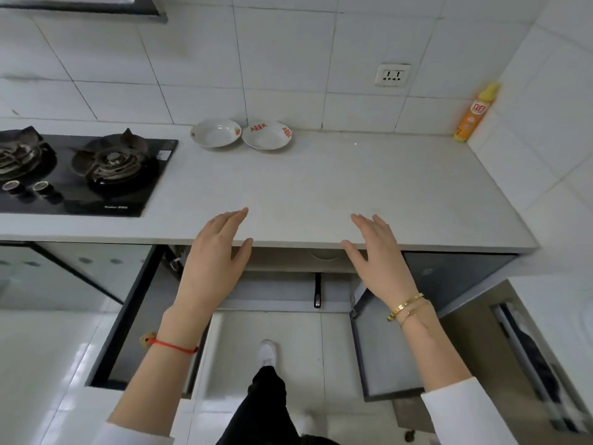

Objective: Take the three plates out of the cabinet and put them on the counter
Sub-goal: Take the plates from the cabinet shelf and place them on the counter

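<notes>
At the far edge of the counter point(321, 187), close against the tiled wall, two white plates sit side by side, their rims touching or nearly so. One plate point(215, 132) carries a small orange mark on its rim, and the other plate point(267, 135), just to its right, has red-orange patterns along its far and right rim. Both lie upright and empty. A third plate is not clearly visible; a pale rounded shape shows under the counter's near edge inside the cabinet point(324, 255), but I cannot tell what it is.

Both hands hover over the near edge of the counter, palms down and holding nothing. The left hand point(213, 255) has its fingers stretched forward and loosely together, thumb out to the side, with a red string bracelet point(173, 346) on the wrist. The right hand point(377, 252) has its fingers spread a little, thumb out toward the left, with gold bracelets point(406, 306) at the wrist.

Below them two cabinet doors stand swung open, the left door point(128, 316) and the right door point(382, 348). A gas stove point(80, 171) fills the counter's left end, and a yellow bottle point(475, 114) stands in the far right corner, well apart from the plates.
</notes>
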A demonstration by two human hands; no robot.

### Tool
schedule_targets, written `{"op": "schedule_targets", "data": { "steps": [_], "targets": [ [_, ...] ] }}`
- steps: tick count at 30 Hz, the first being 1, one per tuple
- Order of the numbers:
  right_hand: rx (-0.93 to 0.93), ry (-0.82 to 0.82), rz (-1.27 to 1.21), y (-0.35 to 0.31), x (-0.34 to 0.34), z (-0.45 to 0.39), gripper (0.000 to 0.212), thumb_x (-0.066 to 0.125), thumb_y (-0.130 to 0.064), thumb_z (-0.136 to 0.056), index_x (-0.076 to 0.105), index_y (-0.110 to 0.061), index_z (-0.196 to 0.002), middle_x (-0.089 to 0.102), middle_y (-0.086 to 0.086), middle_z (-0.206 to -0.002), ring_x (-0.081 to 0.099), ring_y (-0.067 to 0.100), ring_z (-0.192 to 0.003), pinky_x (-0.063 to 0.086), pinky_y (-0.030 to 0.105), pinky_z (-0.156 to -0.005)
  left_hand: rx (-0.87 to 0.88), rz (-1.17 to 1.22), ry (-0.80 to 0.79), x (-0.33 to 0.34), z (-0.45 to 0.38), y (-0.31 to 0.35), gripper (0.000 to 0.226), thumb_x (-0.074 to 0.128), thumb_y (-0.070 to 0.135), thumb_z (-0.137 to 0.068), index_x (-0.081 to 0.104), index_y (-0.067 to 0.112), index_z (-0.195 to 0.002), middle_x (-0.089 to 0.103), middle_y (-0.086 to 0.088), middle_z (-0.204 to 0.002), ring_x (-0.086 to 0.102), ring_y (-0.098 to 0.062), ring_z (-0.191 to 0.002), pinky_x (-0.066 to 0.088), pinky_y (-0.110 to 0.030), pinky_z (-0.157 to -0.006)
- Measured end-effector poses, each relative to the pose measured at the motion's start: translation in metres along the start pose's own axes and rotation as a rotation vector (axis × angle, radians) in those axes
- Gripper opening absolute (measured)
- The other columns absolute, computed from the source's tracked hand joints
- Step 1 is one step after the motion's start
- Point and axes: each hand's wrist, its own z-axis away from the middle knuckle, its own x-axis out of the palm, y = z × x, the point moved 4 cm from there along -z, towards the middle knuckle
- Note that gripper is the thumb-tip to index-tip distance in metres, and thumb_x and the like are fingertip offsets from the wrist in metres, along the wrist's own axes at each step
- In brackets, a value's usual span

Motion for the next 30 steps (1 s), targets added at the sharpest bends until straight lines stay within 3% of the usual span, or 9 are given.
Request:
{"op": "schedule_targets", "data": {
  "steps": [12,30],
  "targets": [
    [0.042,-0.002,0.041,0.003,-0.01,0.066,0.054,0.044,-0.038,-0.098,0.032,-0.017,-0.147,0.033,0.0,-0.154,0.012,0.018,-0.148,0.017,0.036,-0.119,-0.014,-0.03,-0.031,-0.001,0.062,0.015,0.049,0.057,0.017,-0.094,0.046,0.012,-0.141,0.055,-0.005,-0.136,0.048,-0.022,-0.128,0.042,-0.038,-0.105],
    [0.166,0.046,0.062,0.005,0.017,0.079,0.055,0.047,-0.037,-0.097,0.034,-0.016,-0.146,0.037,0.003,-0.151,0.019,0.02,-0.147,0.021,0.035,-0.117,0.081,-0.004,-0.131,0.006,0.055,-0.01,0.045,0.058,0.017,-0.093,0.051,0.012,-0.137,0.061,-0.003,-0.125,0.055,-0.022,-0.116,0.048,-0.035,-0.096]
  ]
}}
